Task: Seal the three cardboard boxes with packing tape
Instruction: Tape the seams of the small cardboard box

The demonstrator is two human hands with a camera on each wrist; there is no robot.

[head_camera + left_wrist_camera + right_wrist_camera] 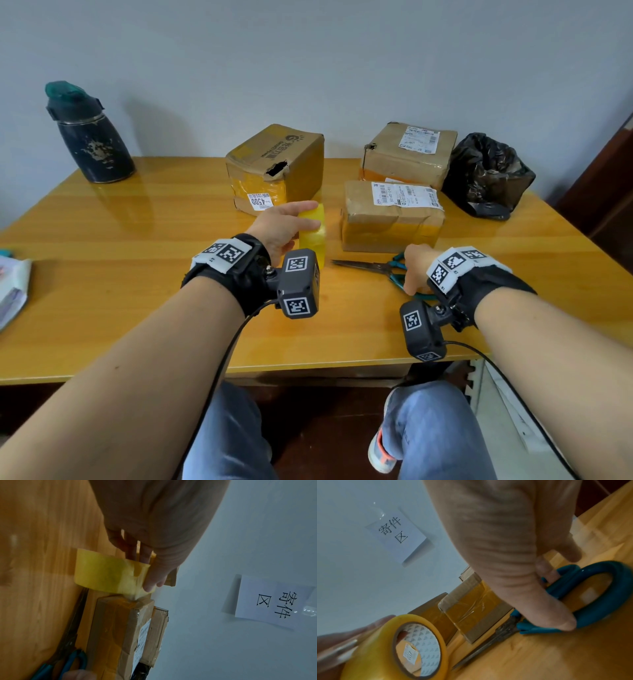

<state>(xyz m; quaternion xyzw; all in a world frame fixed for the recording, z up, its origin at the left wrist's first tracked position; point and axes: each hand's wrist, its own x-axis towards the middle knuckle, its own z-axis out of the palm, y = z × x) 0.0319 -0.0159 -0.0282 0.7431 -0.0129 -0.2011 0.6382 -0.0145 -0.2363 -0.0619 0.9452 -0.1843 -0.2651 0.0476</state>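
A: Where's the tape roll [313, 233]?

B: Standing on edge on the bench [120, 246], in front of the left box [274, 169] and just left of the near box [390, 216]. The left hand [284, 226] has it, thumb over the top and fingers [145, 555] down the far side, curled round the roll.

A: And the right hand [416, 269]?

B: Down on the scissors [380, 267], fingers closed about the teal handle loops. The blades lie flat, pointing left toward the roll, right along the front of the near box.

A: The third box?

B: The far box [407, 152] sits behind the near one, close against it. All three show yellowish tape on their sides, and the left box has a torn hole at its top front corner.

A: Anything crowding them?

B: A crumpled black bag [486, 174] sits against the right side of the far box. A dark flask [89, 133] stands well apart at the back left corner, and some papers [12, 291] lie at the left edge. On the wall behind, a white paper sign [272, 601] is taped up.
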